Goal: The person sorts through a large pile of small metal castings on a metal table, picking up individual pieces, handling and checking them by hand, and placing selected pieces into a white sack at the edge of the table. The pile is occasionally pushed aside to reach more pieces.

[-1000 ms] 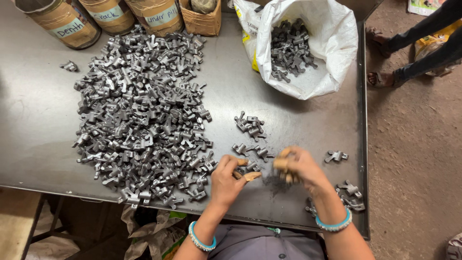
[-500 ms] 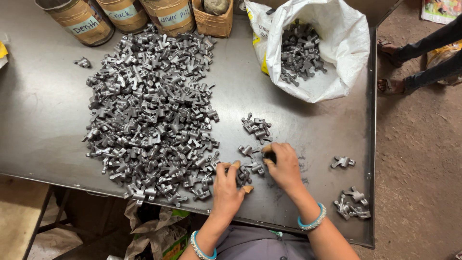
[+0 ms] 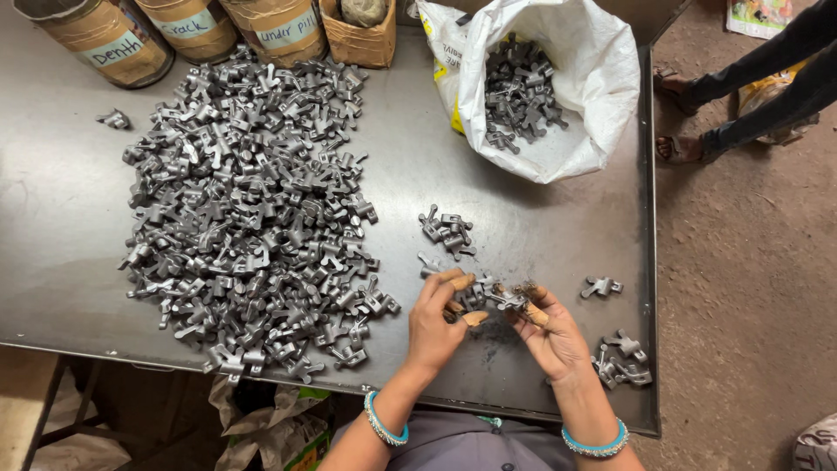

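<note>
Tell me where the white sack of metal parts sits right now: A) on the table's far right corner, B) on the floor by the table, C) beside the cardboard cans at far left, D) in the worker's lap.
A: the white sack lies open on the table, far right.

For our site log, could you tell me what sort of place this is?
Probably a small metalworking shop's sorting bench: a big pile of grey metal parts on a dark steel table, a white sack holding more, and labelled cardboard drums at the back edge.

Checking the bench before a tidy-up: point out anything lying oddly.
One stray metal part lies alone left of the big pile. The white sack slumps open beside the table's right edge. Nothing spilled.
</note>
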